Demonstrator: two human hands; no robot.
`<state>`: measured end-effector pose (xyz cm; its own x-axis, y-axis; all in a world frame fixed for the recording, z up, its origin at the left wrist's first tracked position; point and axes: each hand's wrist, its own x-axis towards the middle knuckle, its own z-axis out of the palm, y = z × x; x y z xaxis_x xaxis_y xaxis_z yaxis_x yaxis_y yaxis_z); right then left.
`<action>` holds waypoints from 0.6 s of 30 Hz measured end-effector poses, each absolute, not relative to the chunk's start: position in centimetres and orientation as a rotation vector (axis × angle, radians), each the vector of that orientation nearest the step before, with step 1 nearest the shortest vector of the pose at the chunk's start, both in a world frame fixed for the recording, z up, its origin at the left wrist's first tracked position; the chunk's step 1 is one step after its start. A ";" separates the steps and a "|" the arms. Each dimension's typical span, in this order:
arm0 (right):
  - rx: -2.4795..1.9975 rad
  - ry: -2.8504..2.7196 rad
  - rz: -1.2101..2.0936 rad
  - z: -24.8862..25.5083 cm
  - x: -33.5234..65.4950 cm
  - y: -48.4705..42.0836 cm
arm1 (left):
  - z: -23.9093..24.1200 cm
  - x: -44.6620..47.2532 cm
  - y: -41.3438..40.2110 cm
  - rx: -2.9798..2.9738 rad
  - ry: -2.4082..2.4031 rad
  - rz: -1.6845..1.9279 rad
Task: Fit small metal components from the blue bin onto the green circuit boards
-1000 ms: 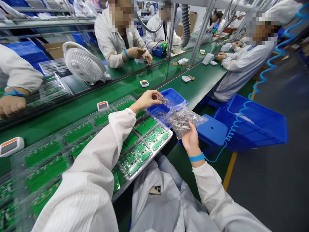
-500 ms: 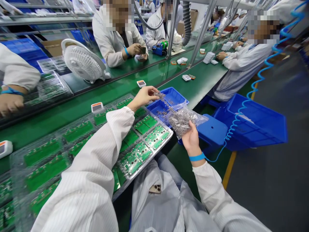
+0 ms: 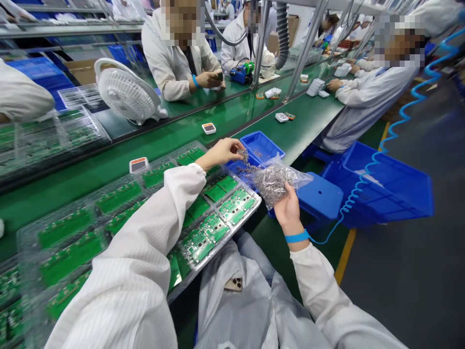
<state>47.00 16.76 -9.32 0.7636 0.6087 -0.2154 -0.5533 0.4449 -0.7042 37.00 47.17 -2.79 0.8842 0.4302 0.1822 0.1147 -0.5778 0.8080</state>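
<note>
Above the blue plastic bin [image 3: 262, 147], a small clump of tangled metal parts [image 3: 242, 156] was pinched between the fingertips of the left hand [image 3: 221, 153], with the fingers almost closed on it. Over the right edge of the bin, a clear plastic bag [image 3: 276, 182] filled with similar parts was gripped by the right hand [image 3: 288, 208], its fingers curled around the lower part. The bag appeared to be held tilted toward the bin, so the parts could be reached easily. In front of the bin lay a clear tray [image 3: 242, 224] of green circuit boards. Compared with the earlier frame, the left hand was slightly lower and the strand of parts was shorter.
</note>
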 end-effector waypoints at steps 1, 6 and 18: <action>-0.847 -0.074 0.717 -9.4 47.0 16.8 | -2.8 37.1 46.9 2.198 0.379 0.435; -0.846 -0.084 0.723 -9.3 47.0 16.8 | -2.7 37.5 46.1 2.294 0.350 0.422; -0.834 -0.080 0.716 -8.9 46.8 16.8 | -3.4 38.1 46.4 2.357 0.310 0.434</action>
<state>46.75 16.84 -8.90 0.7658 0.6094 -0.2052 -0.5495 0.4545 -0.7011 38.05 46.36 -3.42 0.9149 0.3377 0.2212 0.0995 -0.7196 0.6873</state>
